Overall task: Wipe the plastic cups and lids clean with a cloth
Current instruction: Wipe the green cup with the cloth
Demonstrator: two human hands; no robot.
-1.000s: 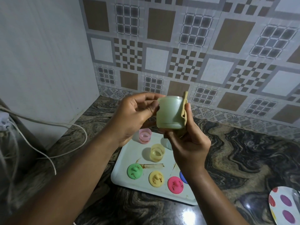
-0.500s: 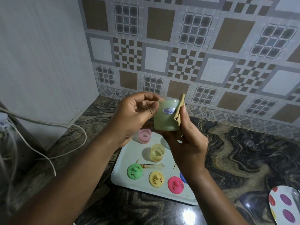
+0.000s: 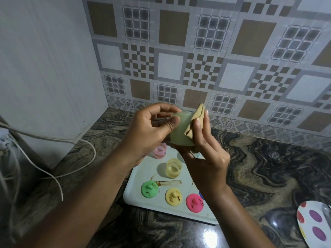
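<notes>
I hold a pale green plastic cup (image 3: 180, 130) in the air above a white tray (image 3: 143, 199). My left hand (image 3: 152, 131) grips the cup's rim with thumb and fingers. My right hand (image 3: 204, 149) presses a folded tan cloth (image 3: 194, 122) against the cup's right side and supports it from below. On the tray stand a pink cup (image 3: 160, 150) and a yellow cup (image 3: 173, 167). In front of them lie a green lid (image 3: 150, 189), a yellow lid (image 3: 173, 197) and a pink lid (image 3: 194, 203), all smeared brown. A blue lid is mostly hidden behind my right wrist.
A brown smear streaks the tray beside the green lid. A white cable (image 3: 59, 169) loops over the marbled counter (image 3: 268, 167) at left, near a grey appliance. A spotted plate (image 3: 313, 224) sits at the lower right edge. Tiled wall behind, plain wall at left.
The cup has turned in my hands, so its oval label no longer shows. The cloth has slid further onto the cup's front side. The tray items are unmoved.
</notes>
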